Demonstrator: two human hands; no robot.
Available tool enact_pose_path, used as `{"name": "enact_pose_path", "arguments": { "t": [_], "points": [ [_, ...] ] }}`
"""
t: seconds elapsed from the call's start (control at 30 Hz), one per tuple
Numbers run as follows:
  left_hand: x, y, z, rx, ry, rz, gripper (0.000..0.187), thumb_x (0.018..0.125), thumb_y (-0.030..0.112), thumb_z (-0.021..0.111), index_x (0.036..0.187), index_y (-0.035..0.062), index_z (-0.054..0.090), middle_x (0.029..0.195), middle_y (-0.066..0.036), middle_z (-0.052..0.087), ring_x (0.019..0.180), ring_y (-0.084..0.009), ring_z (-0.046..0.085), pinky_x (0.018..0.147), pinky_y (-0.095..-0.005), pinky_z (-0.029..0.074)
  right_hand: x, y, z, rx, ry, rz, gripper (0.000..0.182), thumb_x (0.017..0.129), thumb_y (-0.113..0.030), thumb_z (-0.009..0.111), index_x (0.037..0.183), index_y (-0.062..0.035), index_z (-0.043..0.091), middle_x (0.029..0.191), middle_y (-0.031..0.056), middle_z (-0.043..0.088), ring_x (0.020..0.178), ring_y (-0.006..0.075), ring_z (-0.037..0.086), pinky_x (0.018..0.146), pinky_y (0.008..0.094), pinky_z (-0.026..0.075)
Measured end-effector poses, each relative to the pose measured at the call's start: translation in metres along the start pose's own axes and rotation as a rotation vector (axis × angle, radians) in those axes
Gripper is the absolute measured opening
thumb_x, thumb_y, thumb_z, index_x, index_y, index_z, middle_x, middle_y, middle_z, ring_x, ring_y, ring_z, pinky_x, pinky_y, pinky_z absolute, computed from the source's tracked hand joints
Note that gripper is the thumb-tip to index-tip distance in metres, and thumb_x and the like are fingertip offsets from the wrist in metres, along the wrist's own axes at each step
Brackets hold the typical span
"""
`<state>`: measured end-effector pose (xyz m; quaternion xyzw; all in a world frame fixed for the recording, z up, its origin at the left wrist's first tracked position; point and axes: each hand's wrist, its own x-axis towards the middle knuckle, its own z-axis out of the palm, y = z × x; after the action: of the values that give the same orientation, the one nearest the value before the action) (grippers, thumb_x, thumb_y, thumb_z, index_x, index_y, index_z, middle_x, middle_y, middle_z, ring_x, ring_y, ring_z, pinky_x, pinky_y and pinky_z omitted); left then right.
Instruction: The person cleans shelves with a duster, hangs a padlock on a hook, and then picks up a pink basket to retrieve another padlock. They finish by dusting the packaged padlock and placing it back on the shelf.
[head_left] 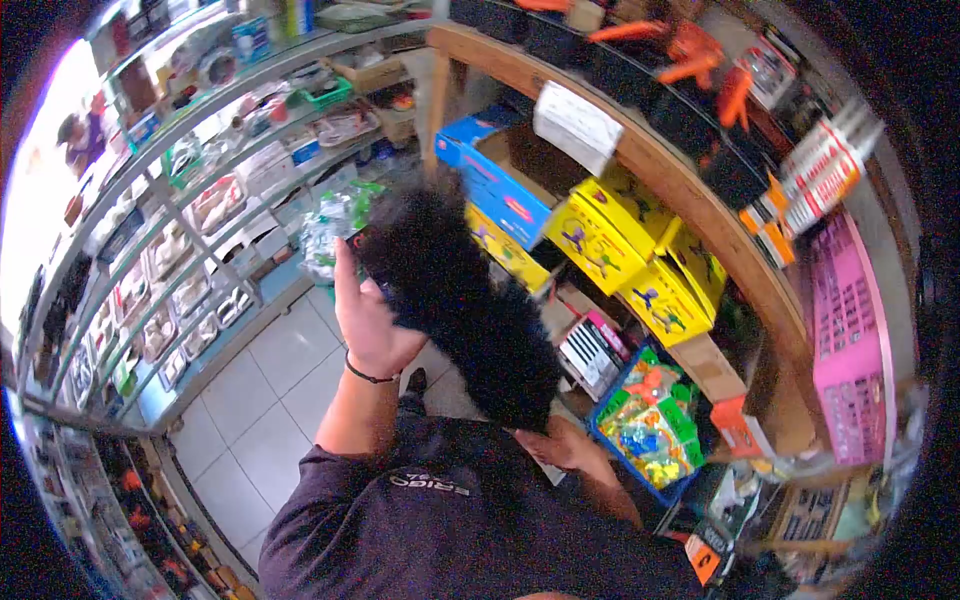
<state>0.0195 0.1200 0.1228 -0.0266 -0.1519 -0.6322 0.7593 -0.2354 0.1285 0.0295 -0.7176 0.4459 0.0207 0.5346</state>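
Note:
A long, fluffy black duster-like object (460,290) slants across the middle of the view, blurred at its edges. Its lower end meets my right hand (560,445), whose fingers are closed there and partly hidden. At its upper left side is my left hand (375,315), the thumb pointing up and the palm against the black fluff; the other fingers are mostly hidden behind it. A dark band circles my left wrist.
Glass shelves (200,220) full of small packs curve round the left. Yellow boxes (600,240), a blue box (490,180) and a blue basket (650,425) of colourful packets stand right. A pink crate (850,340) is far right. A person (85,135) is outside, upper left.

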Motion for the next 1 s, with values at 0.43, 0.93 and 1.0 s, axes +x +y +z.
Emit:
{"name": "enact_pose_path", "arguments": {
  "t": [0.43,0.93,1.0],
  "points": [
    [0.01,-0.106,-0.03,-0.029,-0.434,-0.533,0.075,0.08,0.063,0.023,0.127,0.0058,0.032,0.123,-0.018,0.042,0.112,-0.0365,0.04,0.094,-0.0543,0.027,-0.087,0.07,0.054,0.082,0.501,-0.303,0.034,0.082,-0.027,0.053,0.068,0.0028,0.057,0.055,0.0109,0.053,0.052,0.0188,0.051,0.048,0.0318,0.039],
    [-0.006,-0.212,-0.018,-0.154,-0.319,-1.002,0.072,0.079,0.063,0.025,0.123,0.0065,0.037,0.109,-0.02,0.049,0.1,-0.0376,0.048,0.086,-0.0548,0.036,-0.156,0.068,0.119,0.455,0.601,0.315,0.046,0.083,-0.04,0.049,0.063,0.0008,0.051,0.052,0.0096,0.048,0.048,0.0173,0.044,0.047,0.0349,0.037],
    [-0.011,-0.218,-0.012,-0.065,-0.329,-1.015,0.076,0.077,0.066,0.028,0.124,0.0075,0.036,0.112,-0.018,0.048,0.104,-0.0349,0.046,0.091,-0.0521,0.033,-0.154,0.09,0.143,0.584,0.686,0.27,0.045,0.083,-0.039,0.049,0.062,0.0002,0.051,0.051,0.0089,0.047,0.047,0.0173,0.042,0.047,0.0354,0.037]
  ]
}}
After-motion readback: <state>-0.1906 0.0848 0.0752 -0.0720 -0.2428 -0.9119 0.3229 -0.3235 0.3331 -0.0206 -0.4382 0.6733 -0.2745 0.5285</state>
